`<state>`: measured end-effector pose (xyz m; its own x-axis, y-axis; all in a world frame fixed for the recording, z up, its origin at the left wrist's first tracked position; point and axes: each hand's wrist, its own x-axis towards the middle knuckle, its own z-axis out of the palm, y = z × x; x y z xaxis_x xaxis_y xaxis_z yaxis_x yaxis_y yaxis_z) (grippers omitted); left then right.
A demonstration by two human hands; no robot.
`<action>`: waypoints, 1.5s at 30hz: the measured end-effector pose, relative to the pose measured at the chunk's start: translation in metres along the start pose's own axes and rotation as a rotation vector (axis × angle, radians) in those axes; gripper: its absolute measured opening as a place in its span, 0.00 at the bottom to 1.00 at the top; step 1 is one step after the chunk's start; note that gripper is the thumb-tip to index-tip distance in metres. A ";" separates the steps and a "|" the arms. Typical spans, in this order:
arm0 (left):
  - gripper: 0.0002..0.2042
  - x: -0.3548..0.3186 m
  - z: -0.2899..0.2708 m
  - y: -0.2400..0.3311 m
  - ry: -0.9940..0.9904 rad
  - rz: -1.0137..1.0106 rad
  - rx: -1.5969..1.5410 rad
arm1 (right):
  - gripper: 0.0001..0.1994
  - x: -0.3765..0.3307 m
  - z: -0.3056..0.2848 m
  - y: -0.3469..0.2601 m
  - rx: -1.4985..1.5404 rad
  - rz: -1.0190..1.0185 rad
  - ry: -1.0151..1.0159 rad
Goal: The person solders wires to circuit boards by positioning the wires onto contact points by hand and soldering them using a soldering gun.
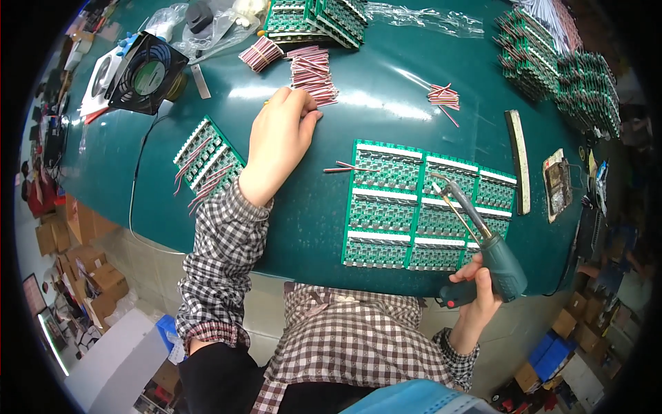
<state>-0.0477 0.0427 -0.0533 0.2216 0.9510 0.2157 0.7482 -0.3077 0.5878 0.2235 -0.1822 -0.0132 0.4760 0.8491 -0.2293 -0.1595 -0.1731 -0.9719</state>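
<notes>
My right hand [477,298] grips a soldering gun [502,265] with a dark green handle. Its metal tip and thin feed tube point up and left over a panel of green circuit boards [383,215] joined in rows with white connector strips. One short red, white and black wire [341,168] lies at the panel's upper left edge. My left hand [281,131] reaches to the near end of a loose pile of such wires [314,72], fingers bent and closed together; what they pinch, if anything, is hidden. Left of that wrist lies a smaller board panel [209,162] with wires on it.
A black fan [146,74] stands at the left, its cable running down the table. A banded wire bundle [261,54] and stacked boards [314,21] are at the back, more board stacks [586,90] at far right. A small wire heap [445,96], long strip [517,162] and metal-framed block [556,185] lie rightward.
</notes>
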 end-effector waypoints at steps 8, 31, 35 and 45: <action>0.06 0.001 0.000 -0.001 0.042 0.100 0.102 | 0.17 -0.002 -0.002 -0.001 0.009 -0.019 -0.022; 0.04 -0.014 -0.006 0.013 -0.170 0.052 -0.015 | 0.17 -0.006 -0.004 0.000 -0.005 -0.010 -0.007; 0.05 -0.015 -0.003 0.013 -0.177 0.030 -0.055 | 0.17 -0.006 -0.004 0.002 0.011 -0.017 -0.002; 0.05 -0.018 -0.006 0.017 -0.157 0.024 -0.051 | 0.17 -0.008 -0.001 0.000 -0.002 -0.010 0.013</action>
<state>-0.0425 0.0200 -0.0420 0.3367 0.9354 0.1081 0.7098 -0.3275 0.6236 0.2205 -0.1901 -0.0117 0.4885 0.8444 -0.2200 -0.1529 -0.1654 -0.9743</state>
